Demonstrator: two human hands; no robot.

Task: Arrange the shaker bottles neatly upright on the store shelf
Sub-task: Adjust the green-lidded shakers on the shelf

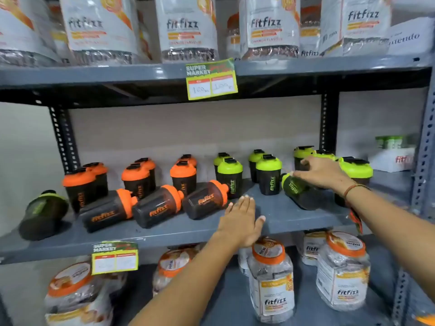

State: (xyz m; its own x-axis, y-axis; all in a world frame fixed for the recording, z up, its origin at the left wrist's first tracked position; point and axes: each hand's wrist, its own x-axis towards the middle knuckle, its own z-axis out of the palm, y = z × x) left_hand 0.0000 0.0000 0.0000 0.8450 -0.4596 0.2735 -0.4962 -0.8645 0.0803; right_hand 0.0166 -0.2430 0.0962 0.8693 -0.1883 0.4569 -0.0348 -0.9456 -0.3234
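Note:
Dark shaker bottles stand on the grey middle shelf (294,217): orange-lidded ones (183,176) at left, green-lidded ones (268,175) at right. Three orange-lidded bottles (157,209) lie on their sides at the front. A green-lidded bottle (43,214) lies tipped at the far left. Another green-lidded bottle (300,191) lies on its side at right, under my right hand (322,171), whose fingers rest on its lid end without closing around it. My left hand (242,220) hovers flat and open over the shelf front, just right of the nearest fallen orange bottle (206,200).
Large fitfizz jars (271,281) fill the shelf below and more jars (186,29) the shelf above. Yellow price tags (211,78) hang on both shelf edges. A white fitfizz box (393,158) sits at the far right. Perforated uprights (423,161) frame the rack.

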